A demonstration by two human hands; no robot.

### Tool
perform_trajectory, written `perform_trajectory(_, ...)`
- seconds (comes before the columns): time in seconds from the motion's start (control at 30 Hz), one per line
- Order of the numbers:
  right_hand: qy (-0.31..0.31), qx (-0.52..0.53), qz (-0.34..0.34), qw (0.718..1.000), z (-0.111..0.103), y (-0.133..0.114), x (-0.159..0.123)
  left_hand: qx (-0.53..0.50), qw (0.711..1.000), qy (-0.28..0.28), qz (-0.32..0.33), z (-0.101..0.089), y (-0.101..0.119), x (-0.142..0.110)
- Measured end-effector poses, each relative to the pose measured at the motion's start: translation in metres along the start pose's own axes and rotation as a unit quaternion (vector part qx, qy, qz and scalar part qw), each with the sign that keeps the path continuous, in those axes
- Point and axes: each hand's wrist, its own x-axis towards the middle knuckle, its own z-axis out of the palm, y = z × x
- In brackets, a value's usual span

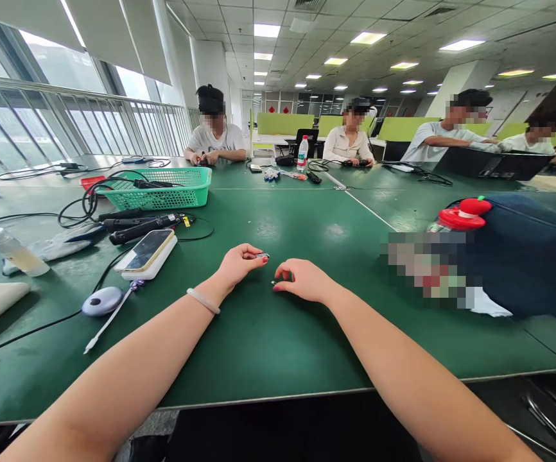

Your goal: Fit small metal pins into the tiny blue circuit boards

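Just above the green table [268,340], my left hand [239,264] pinches a small silvery piece [263,256] between thumb and fingertips; it is too small to name. Close by on the right, my right hand [304,279] curls with thumb and forefinger pressed around a tiny whitish piece [273,283], whose kind I cannot make out. The two hands are a short gap apart. A pale bracelet [203,301] circles my left wrist. To the left of that hand, a phone [149,249] lies on a white box-like object [155,266].
Left of me are a green basket [162,197] with cables, black tool-like handles [138,230], a bottle [15,253] on its side and a round lilac device [103,301]. A dark bag [533,256] and red-lidded container [461,215] stand right. Several people sit across the table.
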Motion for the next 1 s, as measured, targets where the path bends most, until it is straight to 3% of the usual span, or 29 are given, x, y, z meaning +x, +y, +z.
perform_trajectory(0.1,-0.029,-0.009,-0.021,0.999,0.006,0.002,0.002,0.006,1.000,0.002,0.005,0.000,-0.003,0.002)
perform_trajectory(0.53,-0.009,-0.025,-0.051,0.998,0.015,-0.005,0.004,0.044,0.999,-0.008,0.008,0.001,-0.001,0.001)
perform_trajectory(0.9,0.009,-0.022,0.015,1.000,0.014,0.000,0.006,0.044,0.999,-0.022,0.011,0.001,-0.005,0.003)
perform_trajectory(1.0,0.005,-0.019,0.003,1.000,0.011,0.000,0.005,0.048,0.999,-0.017,0.009,0.002,-0.003,0.002)
